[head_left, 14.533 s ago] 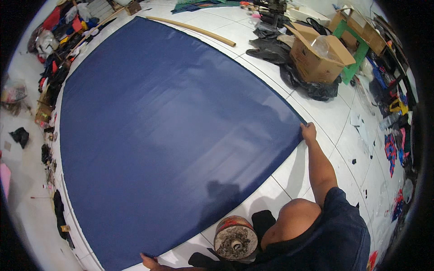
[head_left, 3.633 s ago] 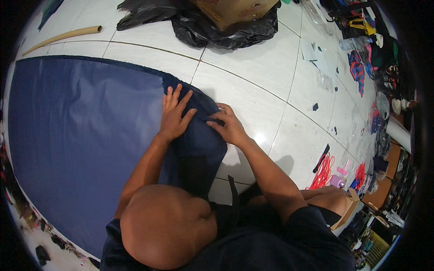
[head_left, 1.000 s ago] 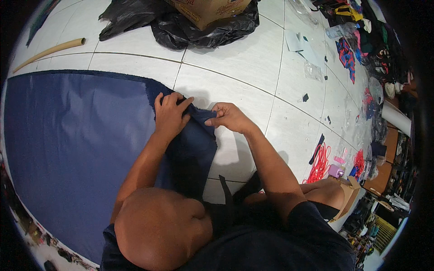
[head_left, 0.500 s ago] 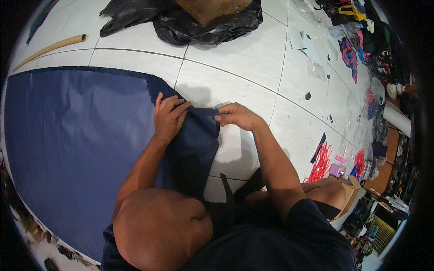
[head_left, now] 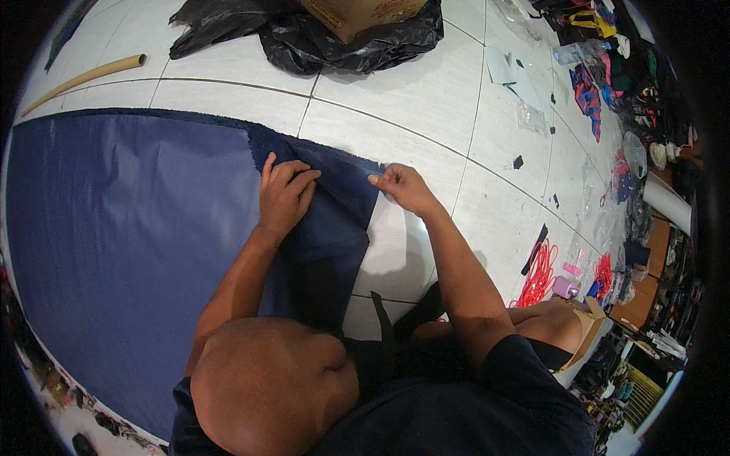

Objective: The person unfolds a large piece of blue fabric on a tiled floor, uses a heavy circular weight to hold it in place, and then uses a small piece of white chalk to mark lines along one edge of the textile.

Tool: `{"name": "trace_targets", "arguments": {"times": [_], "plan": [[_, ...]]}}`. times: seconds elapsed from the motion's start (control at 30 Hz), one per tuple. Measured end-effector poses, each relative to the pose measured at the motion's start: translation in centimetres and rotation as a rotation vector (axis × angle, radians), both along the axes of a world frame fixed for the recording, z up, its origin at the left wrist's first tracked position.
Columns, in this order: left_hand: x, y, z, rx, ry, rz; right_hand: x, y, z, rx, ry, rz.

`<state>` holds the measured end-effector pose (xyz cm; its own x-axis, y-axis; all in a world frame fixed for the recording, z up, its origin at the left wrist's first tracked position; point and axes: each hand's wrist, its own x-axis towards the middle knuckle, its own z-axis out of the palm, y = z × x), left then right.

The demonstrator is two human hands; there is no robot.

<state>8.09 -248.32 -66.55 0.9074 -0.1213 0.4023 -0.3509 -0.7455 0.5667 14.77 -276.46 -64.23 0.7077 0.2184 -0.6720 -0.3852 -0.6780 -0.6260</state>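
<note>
A large sheet of dark blue fabric point(head_left: 137, 235), smooth and slightly shiny on its upper side, lies over the white tiled floor. Its right end shows a darker, fuzzy-edged layer. My left hand point(head_left: 285, 199) rests on the fabric beside this layer's edge, fingers stretched and apart. Farther right, my right hand point(head_left: 407, 188) pinches the fabric's far right corner between thumb and fingers. Between the two hands the top edge runs fairly straight. Part of the fabric's near side is hidden behind my arm and body.
A cardboard box point(head_left: 363, 17) sits on black plastic bags point(head_left: 357, 55) at the far side. A brown tube point(head_left: 103, 74) lies far left. At right are red cord point(head_left: 540, 275), fabric scraps point(head_left: 518, 162), plastic bags and piled clutter, with another box point(head_left: 587, 334) near my knee.
My right hand has moved slightly up and to the right with the pinched corner. The fabric's edge between my hands is straighter; my left hand has hardly moved.
</note>
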Motion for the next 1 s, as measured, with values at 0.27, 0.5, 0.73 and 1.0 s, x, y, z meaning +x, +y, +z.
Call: {"name": "trace_targets", "arguments": {"times": [0.27, 0.5, 0.73, 1.0], "plan": [[0.4, -0.2, 0.5, 0.052, 0.076, 0.000, -1.7, 3.7, 3.7, 0.156, -0.254, 0.512], [0.5, -0.4, 0.8, 0.046, 0.096, 0.013, -1.9, 4.6, 5.3, 0.071, -0.284, 0.515], [0.5, -0.4, 0.5, 0.062, 0.052, 0.043, -1.4, 4.3, 2.6, 0.075, -0.210, 0.324], [0.6, -0.4, 0.4, 0.031, 0.053, 0.048, -1.3, 1.3, -1.7, 0.203, 0.012, -0.070]]}}
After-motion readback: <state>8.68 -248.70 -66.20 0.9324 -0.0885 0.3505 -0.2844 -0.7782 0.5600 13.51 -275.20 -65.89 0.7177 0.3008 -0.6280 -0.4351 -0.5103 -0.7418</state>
